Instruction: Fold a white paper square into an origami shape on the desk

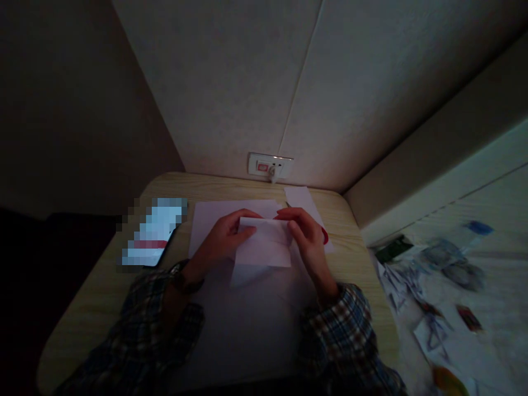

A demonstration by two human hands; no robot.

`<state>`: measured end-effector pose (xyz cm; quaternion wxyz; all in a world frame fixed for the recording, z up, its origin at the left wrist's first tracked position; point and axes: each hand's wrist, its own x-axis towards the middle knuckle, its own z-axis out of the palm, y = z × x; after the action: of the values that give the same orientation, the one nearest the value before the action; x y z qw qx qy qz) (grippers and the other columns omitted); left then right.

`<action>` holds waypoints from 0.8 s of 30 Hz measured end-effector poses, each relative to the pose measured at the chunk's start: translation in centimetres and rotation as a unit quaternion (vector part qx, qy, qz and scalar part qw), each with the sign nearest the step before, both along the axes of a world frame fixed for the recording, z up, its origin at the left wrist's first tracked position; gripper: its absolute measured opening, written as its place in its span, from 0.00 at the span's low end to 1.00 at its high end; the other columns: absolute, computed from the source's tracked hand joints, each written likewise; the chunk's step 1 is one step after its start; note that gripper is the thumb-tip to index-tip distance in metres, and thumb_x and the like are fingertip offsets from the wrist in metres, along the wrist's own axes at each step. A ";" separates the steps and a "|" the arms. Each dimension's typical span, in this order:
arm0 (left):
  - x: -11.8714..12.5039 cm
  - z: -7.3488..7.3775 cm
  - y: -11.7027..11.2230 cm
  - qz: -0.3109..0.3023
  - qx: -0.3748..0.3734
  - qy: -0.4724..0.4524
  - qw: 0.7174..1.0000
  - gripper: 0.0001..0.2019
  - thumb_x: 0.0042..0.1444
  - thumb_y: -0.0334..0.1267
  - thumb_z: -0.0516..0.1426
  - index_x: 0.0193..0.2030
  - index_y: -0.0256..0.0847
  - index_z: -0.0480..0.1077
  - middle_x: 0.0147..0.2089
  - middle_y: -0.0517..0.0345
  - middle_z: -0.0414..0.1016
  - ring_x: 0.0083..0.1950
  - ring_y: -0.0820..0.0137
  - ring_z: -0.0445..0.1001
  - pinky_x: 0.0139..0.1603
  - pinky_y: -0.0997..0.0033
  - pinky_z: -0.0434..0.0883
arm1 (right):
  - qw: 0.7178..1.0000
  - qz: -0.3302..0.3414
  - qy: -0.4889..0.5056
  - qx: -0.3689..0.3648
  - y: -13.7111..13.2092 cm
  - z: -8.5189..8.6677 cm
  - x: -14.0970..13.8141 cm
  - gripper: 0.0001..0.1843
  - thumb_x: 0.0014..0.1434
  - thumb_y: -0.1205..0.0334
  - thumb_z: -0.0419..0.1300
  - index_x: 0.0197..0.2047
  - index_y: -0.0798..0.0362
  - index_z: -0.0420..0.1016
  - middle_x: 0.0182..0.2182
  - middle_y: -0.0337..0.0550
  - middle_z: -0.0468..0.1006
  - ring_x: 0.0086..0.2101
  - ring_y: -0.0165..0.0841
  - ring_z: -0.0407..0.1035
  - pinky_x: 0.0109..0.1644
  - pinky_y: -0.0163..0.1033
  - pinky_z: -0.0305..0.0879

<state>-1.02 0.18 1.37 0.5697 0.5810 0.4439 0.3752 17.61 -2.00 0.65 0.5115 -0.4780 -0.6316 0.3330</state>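
Between my two hands is a folded piece of white paper (264,245), held up over the table. My left hand (227,234) pinches its upper left corner, thumb on the near face. At the upper right, my right hand (307,231) grips the same piece with thumb and fingers. A second flap of paper shows below its lower edge. Under my hands lie larger white sheets (247,335). Beside my right hand, a red curved handle (325,236) rests on a paper strip (297,193); the rest of that tool is mostly hidden.
A lit phone (154,234), its screen blurred out, lies on the left of the wooden table (91,308). A wall socket (270,166) with a plug sits behind. To the right, a white bed surface (503,247) holds paper scraps (396,283), a clear bottle and small packets.
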 end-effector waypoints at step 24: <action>0.3 -0.6 -0.8 0.029 0.205 0.197 0.958 0.12 0.56 0.45 0.52 0.33 0.39 0.69 0.21 0.66 0.66 0.20 0.77 0.61 0.22 0.76 0.55 | 0.992 -0.007 -0.110 0.062 0.0 0.5 -0.9 0.02 0.54 0.65 0.59 0.30 0.53 0.71 0.28 0.39 0.72 0.32 0.31 0.66 0.37 0.37 0.62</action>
<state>-0.69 -0.58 0.77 0.3290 0.7345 0.4775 0.3526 16.71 -2.00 1.15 0.4701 -0.4830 -0.7003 0.2352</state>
